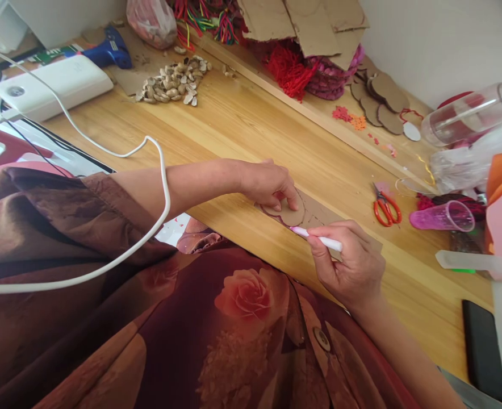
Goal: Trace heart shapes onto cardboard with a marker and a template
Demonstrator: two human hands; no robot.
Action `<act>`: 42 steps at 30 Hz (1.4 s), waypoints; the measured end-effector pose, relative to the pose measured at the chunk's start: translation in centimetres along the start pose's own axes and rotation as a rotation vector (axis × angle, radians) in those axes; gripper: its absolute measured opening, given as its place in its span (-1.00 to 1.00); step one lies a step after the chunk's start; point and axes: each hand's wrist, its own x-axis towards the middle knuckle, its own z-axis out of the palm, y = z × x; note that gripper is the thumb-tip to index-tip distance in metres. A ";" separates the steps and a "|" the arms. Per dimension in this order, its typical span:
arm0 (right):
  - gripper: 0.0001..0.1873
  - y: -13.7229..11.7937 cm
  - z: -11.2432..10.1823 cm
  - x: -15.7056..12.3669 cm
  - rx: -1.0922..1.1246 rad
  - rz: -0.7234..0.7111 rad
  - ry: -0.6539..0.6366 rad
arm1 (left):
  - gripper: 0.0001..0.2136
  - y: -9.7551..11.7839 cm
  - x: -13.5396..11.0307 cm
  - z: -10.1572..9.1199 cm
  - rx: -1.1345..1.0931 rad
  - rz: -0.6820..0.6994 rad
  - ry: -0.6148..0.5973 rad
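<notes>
My left hand (pixel 270 184) presses a round cardboard disc (pixel 291 215) flat onto a strip of brown cardboard (pixel 319 213) lying on the wooden table (pixel 251 136); its fingers are curled down on the disc. My right hand (pixel 351 264) grips a white pen (pixel 317 238) with a pink tip, and the tip touches the edge of the disc. The cardboard strip lies near the table's front edge, partly hidden under both hands.
Red-handled scissors (pixel 386 207) and a pink plastic cup (pixel 442 217) lie to the right. Cut cardboard discs (pixel 381 96), red yarn (pixel 291 71), a pile of shells (pixel 174 82), a blue glue gun (pixel 108 50), a white power bank (pixel 53 85) with cable, and a black phone (pixel 483 349) surround the work spot.
</notes>
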 end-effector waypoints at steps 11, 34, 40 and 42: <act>-0.87 1.0 0.6 -1.1 0.082 0.065 -0.005 | -0.64 -0.2 -0.2 0.1 -0.004 -0.005 0.005; -0.65 7.9 -2.9 -7.5 1.177 1.143 1.005 | -0.41 1.4 -2.1 1.3 0.151 -0.054 0.143; -0.60 9.4 -2.4 -8.8 1.046 1.014 1.094 | -0.31 1.9 -2.6 0.7 0.199 -0.072 0.198; -0.60 9.8 -2.3 -9.3 0.998 0.971 1.112 | -0.27 2.3 -2.7 0.5 0.202 -0.081 0.251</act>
